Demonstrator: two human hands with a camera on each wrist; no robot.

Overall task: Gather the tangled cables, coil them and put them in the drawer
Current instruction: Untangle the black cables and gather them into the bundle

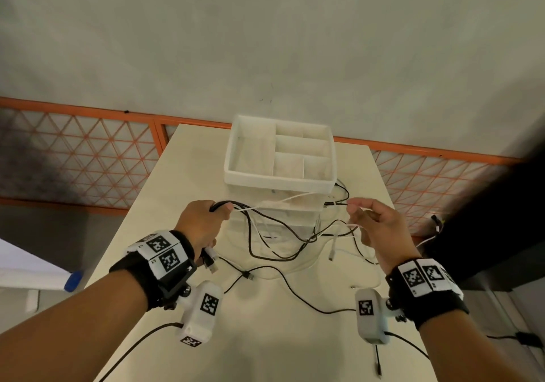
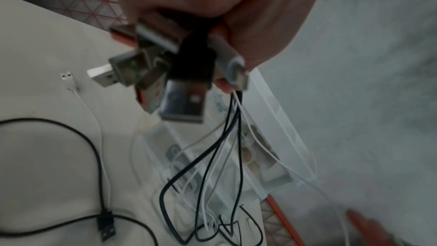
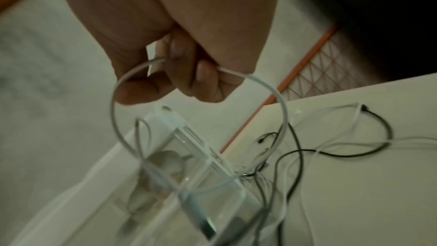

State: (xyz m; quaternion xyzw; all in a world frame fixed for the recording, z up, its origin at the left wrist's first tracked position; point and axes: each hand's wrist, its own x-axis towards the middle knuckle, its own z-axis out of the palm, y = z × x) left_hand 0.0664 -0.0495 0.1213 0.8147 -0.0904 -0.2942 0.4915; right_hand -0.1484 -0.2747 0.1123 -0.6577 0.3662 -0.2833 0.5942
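The left hand (image 1: 200, 222) grips the cables (image 1: 277, 234) in a bundle by their plugs (image 2: 165, 74), seemingly to align the ends for coiling. The right hand (image 1: 380, 228) pinches one white cable (image 3: 267, 89), likely teasing it free. The drawer (image 1: 280, 151) sits just beyond, at the table's (image 1: 265, 337) far end.
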